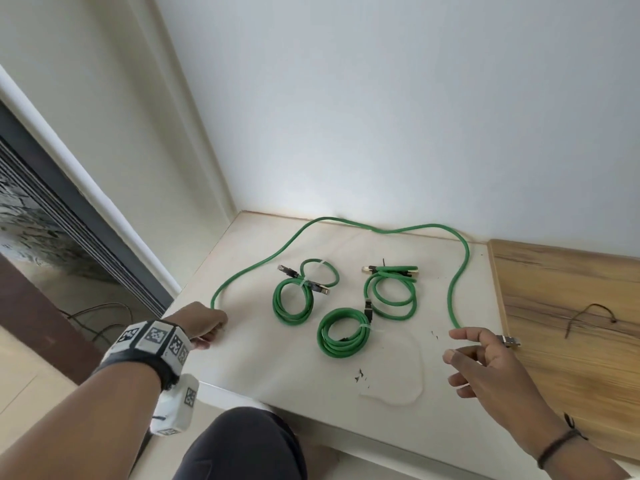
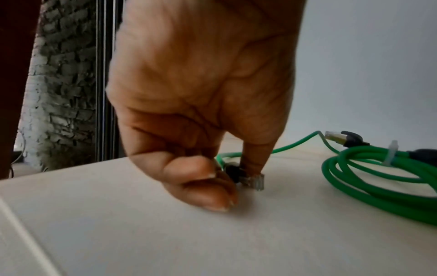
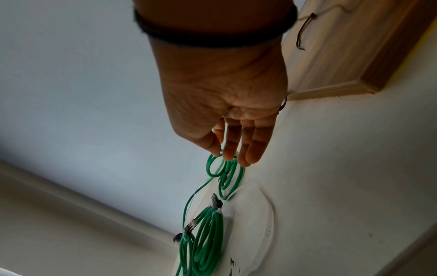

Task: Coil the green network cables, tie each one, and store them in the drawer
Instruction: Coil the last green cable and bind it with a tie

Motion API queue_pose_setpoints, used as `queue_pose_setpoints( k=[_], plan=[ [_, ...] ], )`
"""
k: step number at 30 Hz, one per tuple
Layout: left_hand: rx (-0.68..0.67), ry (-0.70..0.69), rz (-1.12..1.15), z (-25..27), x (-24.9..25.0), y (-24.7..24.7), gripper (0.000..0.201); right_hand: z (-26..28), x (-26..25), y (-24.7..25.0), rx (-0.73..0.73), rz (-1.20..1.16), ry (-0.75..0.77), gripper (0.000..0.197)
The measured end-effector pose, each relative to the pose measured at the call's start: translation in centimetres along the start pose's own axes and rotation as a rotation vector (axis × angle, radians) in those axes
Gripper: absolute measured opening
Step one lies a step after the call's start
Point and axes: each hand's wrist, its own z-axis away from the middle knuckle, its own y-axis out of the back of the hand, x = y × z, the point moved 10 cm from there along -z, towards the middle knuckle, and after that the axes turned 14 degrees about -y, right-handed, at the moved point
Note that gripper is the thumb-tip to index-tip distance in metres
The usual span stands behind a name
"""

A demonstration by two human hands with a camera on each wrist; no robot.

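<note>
Three tied coils lie between left hand pinching the connector and relaxed right hand.

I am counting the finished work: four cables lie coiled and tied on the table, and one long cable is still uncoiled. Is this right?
Not quite: the head view shows three tied coils, not four. The long cable is indeed uncoiled.

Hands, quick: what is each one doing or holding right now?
Left hand: fingers pinch the plug at one end of the loose green cable.
Right hand: open, fingers spread, holding nothing.
</note>
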Motion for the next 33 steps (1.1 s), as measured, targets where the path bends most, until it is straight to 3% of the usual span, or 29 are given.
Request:
queue_pose_setpoints(
  k=[4, 8, 11, 15, 18, 21, 23, 25, 27, 29, 32, 33],
  plan=[
    [0.11, -0.025, 0.211, -0.1, 1.6, 0.9, 0.015, 0.4, 0.0, 0.2, 0.01, 0.001, -0.004, 0.021],
    [0.236, -0.175, 0.564, 0.5, 5.7, 3.7, 0.017, 1.5, -0.9, 0.6, 0.024, -0.01, 0.029, 0.02],
    [0.214, -0.326, 0.835, 2.9, 10.7, 5.7, 0.015, 2.4, -2.3, 0.9, 0.027, -0.027, 0.065, 0.019],
    [-0.014, -0.55, 1.176, 8.2, 18.8, 7.4, 0.015, 4.3, -5.1, 1.6, 0.052, -0.036, 0.124, 0.019],
    [-0.217, -0.686, 1.201, 13.5, 24.3, 7.3, 0.018, 6.2, -8.9, 2.1, 0.088, -0.009, 0.215, 0.019],
    [-0.405, -0.78, 1.117, 19.4, 28.5, 5.8, 0.023, 9.7, -15.2, 2.7, 0.156, 0.012, 0.456, 0.026],
    [-0.579, -0.817, 1.04, 23.8, 30.3, 3.5, 0.013, 13.1, -19.9, 2.3, 0.191, 0.109, 0.66, 0.041],
    [-0.715, -0.802, 1.005, 27.6, 31.4, 0.9, 0.037, 16.0, -24.0, 1.4, 0.202, 0.232, 0.84, 0.062],
    [-0.8, -0.775, 0.974, 30.5, 32.0, -1.5, 0.055, 18.1, -26.6, -0.2, 0.209, 0.377, 0.982, 0.071],
    [-0.84, -0.81, 0.935, 32.8, 32.5, -2.8, 0.058, 18.2, -27.4, -1.7, 0.192, 0.489, 1.01, 0.062],
    [-0.88, -0.979, 0.902, 37.3, 33.3, -2.1, 0.05, 16.8, -26.9, -2.0, 0.151, 0.546, 0.853, 0.034],
    [-0.894, -1.041, 0.954, 38.6, 33.6, -1.3, 0.046, 15.8, -26.7, -1.7, 0.201, 0.612, 0.843, 0.04]
  ],
)
